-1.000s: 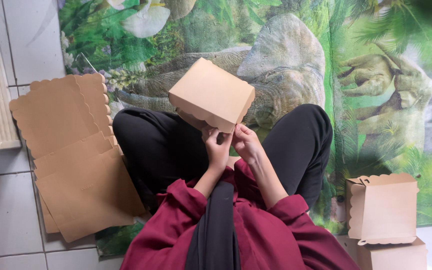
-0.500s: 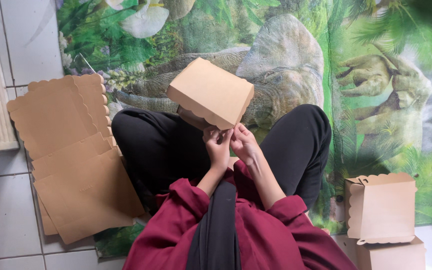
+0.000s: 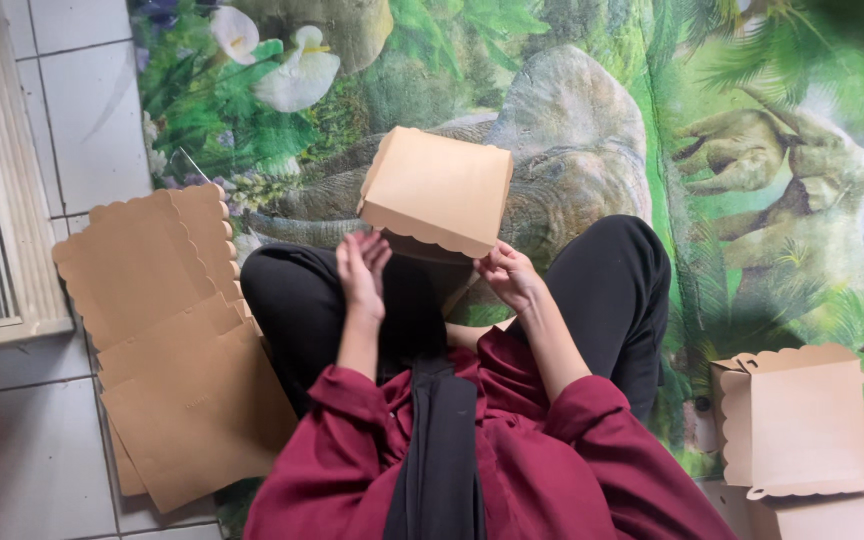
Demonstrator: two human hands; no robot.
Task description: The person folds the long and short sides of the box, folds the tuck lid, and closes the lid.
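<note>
Box up at frame centre, between both hands.

The right hand (image 3: 510, 276) pinches the box (image 3: 438, 190) by its lower scalloped edge, fingers closed on the card, probably to keep it steady; the left hand (image 3: 362, 266) hangs open just beside it, fingers loosely spread, gripping nothing. Flat blanks (image 3: 167, 330) lie stacked at left (within easy reach), folded boxes (image 3: 802, 425) piled lower right, on the mat (image 3: 752, 150).
</note>
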